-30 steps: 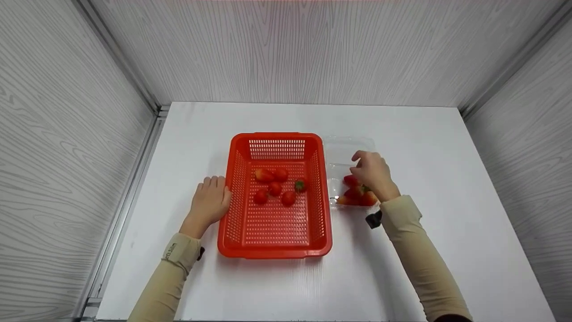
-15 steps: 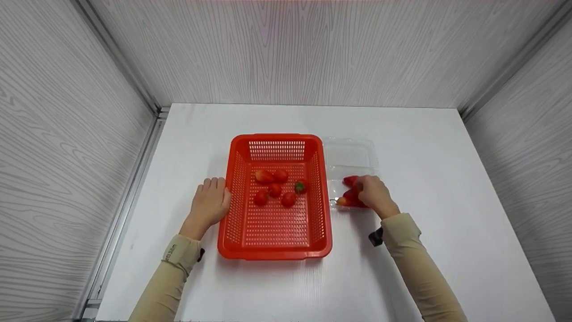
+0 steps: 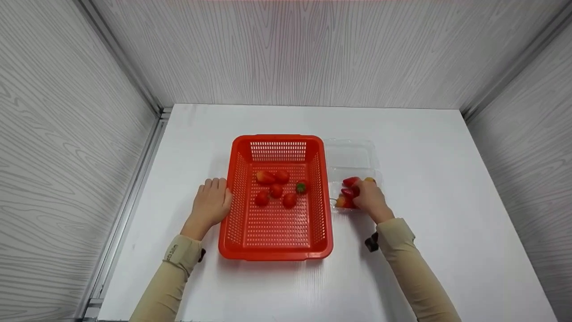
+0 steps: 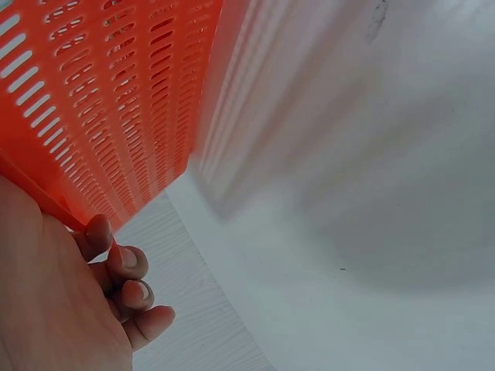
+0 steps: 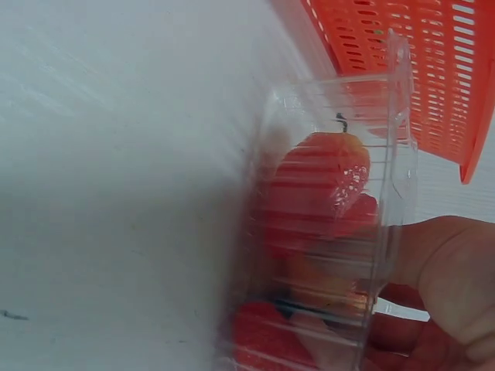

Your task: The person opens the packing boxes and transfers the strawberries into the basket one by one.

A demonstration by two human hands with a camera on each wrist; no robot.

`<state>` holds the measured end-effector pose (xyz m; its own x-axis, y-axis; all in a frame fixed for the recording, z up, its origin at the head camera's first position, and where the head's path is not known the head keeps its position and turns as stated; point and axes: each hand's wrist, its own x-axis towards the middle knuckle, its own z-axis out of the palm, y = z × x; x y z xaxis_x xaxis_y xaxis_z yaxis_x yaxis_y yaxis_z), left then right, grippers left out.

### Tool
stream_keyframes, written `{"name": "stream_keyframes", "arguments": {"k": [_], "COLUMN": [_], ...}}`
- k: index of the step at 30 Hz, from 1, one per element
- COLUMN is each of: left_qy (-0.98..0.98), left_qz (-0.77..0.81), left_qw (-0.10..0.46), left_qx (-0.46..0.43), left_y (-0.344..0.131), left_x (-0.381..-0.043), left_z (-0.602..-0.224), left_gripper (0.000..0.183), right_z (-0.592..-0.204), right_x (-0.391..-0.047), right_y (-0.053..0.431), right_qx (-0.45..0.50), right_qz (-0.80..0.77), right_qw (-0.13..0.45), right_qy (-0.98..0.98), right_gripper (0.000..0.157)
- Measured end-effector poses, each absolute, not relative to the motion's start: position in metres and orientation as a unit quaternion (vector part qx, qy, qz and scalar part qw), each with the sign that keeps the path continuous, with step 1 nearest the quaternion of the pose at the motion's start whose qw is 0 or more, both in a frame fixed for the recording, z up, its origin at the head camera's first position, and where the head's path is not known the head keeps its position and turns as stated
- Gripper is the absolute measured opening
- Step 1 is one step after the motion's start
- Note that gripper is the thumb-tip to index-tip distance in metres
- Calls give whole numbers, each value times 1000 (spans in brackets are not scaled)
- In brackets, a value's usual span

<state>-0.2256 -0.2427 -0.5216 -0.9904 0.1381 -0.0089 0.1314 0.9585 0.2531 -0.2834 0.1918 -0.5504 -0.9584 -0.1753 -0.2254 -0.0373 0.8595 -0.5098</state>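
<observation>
Gripped one basket [image 3: 277,255] with left hand [image 3: 210,202], six fruits [image 3: 276,191] right of it. Had one clear box [image 3: 336,173] under right hand [image 3: 372,199]; couldn't tell grasp.

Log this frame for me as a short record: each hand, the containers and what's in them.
Left hand: holds the left rim of the basket
Right hand: fingers inside the clear box, at the fruit; grip partly hidden
Basket: red, on the white table
Basket contents: six red pieces, one green-topped
Box: right of the basket, lid open
Box contents: red and yellow fruit; full count hidden
</observation>
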Motion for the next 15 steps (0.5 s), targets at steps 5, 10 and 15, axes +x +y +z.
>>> {"name": "stream_keyframes", "arguments": {"k": [5, 10, 15], "left_qy": [990, 990, 990], "left_qz": [124, 124, 120], "left_qw": [14, 11, 25], "left_qx": [64, 68, 65], "left_y": [-242, -242, -241], "left_x": [-225, -226, -226], "left_z": [-521, -520, -519], "left_gripper": [28, 27, 28], "right_z": [-553, -556, -559], "right_x": [-283, -283, -282], "right_y": [187, 184, 184], "right_qx": [-46, -49, -37], "right_qz": [-276, -279, -286], "right_qw": [137, 130, 137], "right_qy": [950, 950, 948], "right_gripper": [28, 25, 32]}}
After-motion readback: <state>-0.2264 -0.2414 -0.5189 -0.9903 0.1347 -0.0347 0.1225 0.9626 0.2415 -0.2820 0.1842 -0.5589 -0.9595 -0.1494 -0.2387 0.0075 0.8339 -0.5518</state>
